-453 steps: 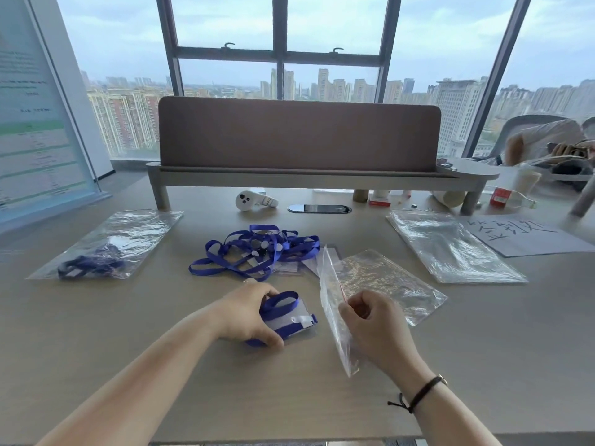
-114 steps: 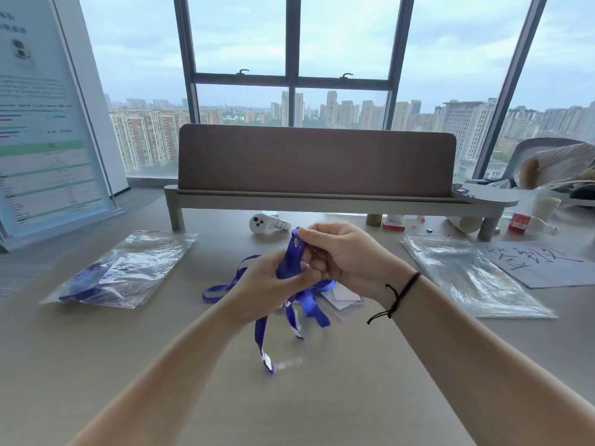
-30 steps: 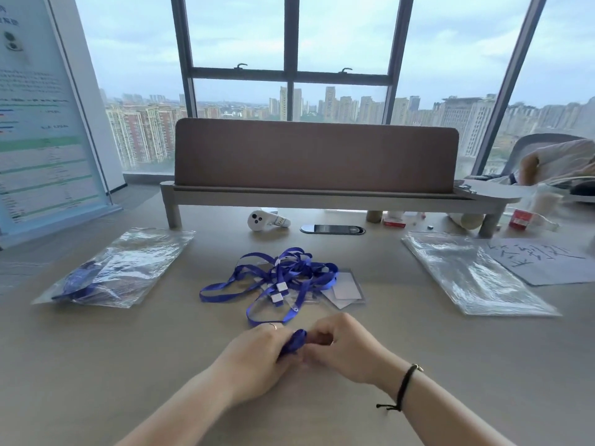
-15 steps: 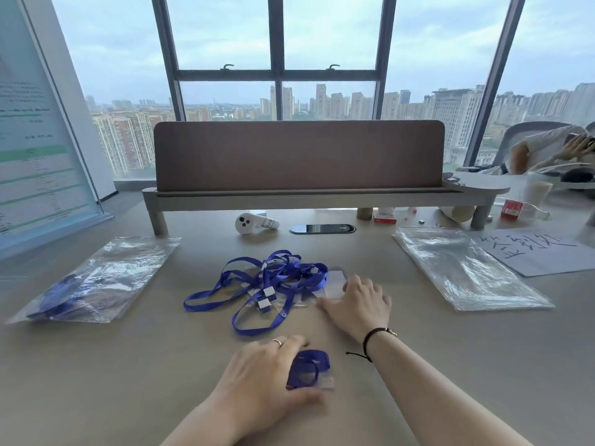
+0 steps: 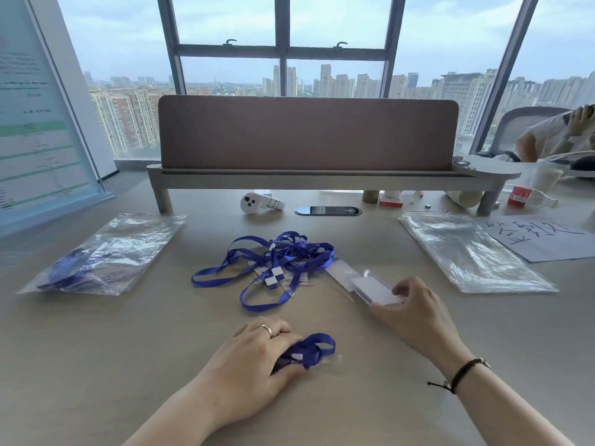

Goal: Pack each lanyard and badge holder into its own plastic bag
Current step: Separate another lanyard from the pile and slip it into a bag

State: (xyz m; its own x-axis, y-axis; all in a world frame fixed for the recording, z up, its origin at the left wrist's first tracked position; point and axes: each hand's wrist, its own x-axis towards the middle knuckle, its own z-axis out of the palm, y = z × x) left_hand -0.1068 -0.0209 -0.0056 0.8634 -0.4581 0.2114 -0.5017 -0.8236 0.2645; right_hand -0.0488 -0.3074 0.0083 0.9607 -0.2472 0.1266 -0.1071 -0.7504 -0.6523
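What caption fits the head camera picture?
Left hand pins a folded lanyard while right hand picks up a badge holder.

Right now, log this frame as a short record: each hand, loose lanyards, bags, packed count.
left hand: presses a folded lanyard flat on the desk
right hand: pinches a badge holder, lifting its near edge
loose lanyards: tangled pile at desk centre, more holders beside it
empty bags: stack at right, untouched
packed bags: at left, blue lanyard visible inside; count cannot be told
stage: lanyard and holder not yet bagged
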